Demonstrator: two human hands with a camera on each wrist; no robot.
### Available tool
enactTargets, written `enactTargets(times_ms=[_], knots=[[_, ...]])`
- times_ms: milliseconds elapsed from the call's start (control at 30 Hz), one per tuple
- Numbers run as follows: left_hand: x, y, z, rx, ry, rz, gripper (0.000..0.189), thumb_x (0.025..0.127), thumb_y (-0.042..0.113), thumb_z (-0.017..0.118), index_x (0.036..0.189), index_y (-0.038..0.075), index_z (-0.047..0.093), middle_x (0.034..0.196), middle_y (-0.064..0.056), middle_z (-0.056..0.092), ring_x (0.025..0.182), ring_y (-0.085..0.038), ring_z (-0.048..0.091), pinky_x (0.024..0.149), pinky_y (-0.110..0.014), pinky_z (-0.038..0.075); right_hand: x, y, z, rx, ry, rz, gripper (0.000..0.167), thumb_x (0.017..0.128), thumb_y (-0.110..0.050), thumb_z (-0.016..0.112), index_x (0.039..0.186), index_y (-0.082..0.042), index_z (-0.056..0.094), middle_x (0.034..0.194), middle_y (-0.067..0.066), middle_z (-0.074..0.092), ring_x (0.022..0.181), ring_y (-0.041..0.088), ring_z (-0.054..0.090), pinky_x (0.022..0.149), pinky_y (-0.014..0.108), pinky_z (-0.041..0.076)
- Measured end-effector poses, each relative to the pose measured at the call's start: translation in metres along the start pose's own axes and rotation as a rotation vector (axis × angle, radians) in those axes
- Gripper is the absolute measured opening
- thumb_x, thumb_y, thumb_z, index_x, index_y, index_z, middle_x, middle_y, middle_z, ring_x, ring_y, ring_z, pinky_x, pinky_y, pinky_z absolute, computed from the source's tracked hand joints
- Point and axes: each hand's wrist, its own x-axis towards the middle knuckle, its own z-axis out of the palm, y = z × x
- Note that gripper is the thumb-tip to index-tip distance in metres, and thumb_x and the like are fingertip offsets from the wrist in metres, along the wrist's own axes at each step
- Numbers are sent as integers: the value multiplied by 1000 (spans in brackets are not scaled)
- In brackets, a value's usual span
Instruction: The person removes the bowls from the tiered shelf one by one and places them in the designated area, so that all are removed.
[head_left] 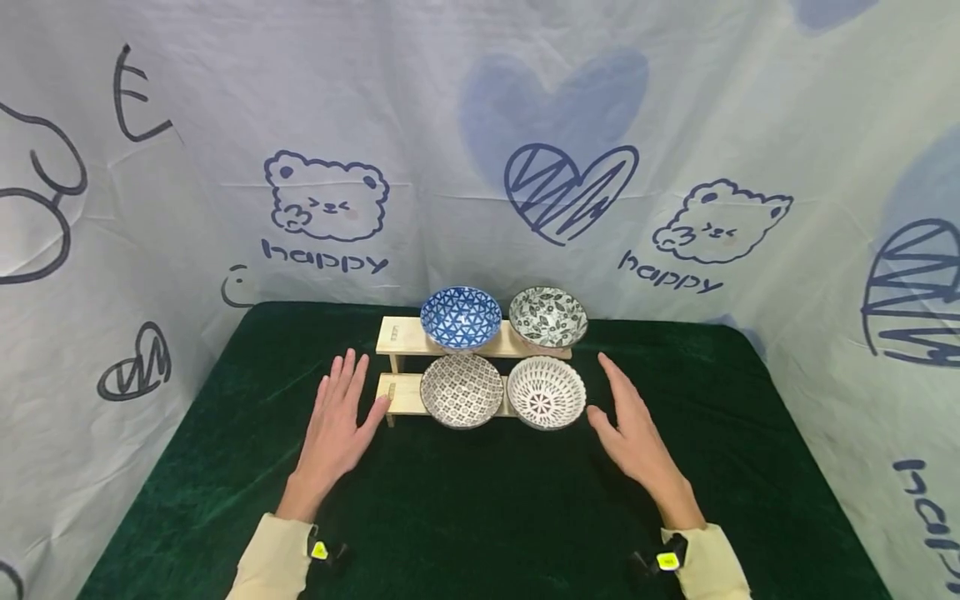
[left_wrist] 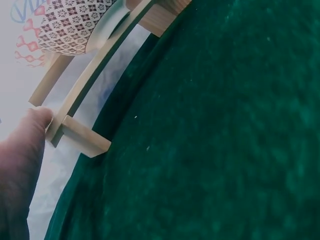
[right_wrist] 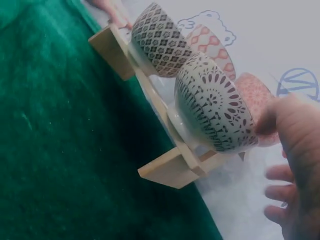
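Two tiers of a light wooden rack [head_left: 402,393] carry patterned bowls. On the upper tier sit a blue triangle-patterned bowl [head_left: 461,317] and a green leaf-patterned bowl [head_left: 548,317]. Below them are a brown-and-cream lattice bowl [head_left: 462,391] and a white bowl with dark dashes [head_left: 547,392]. My left hand [head_left: 336,425] is spread flat, its thumb tip at the rack's lower left end. At the other side my right hand [head_left: 633,429] holds nothing, fingers extended, thumb beside the white bowl's rim. In the right wrist view, the right thumb overlaps the bowls' edge.
A dark green cloth [head_left: 480,517] covers the table under the rack. White fabric [head_left: 450,100] printed with hearts and bear faces hangs behind and along both sides. Bands with yellow-marked devices [head_left: 667,561] sit at both wrists, by the light sleeves.
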Motion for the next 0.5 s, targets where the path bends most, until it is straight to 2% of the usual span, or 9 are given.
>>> enactTargets(times_ms=[100,267,367,500], knots=[[2,5,3,-53,-79,-9,85,106,58,48,168,8,17,175,-12,12,161,-37,11,128,-59,14,-1,-2,-1,90,-50,-20,82,102,-13,60,169,-21,13,169,14,31,155,41,30,119,70,27],[5,9,9,-188,-141,-42,88,104,63,50,167,9,20,174,-12,18,161,-35,15,128,-59,17,-1,-5,3,154,-114,-12,88,101,-33,68,168,-17,14,167,18,33,150,42,38,117,69,33],[6,9,14,-305,-127,-64,89,102,61,57,167,10,24,172,-14,23,159,-36,22,125,-61,24,2,-6,7,169,-124,13,99,94,-45,77,168,-15,17,168,19,31,148,42,41,115,65,39],[5,5,21,-449,-36,-90,84,97,49,72,163,9,36,167,-11,37,153,-35,37,121,-59,34,6,-8,13,217,-113,24,108,85,-42,86,166,-10,23,167,18,34,148,41,43,115,61,42]])
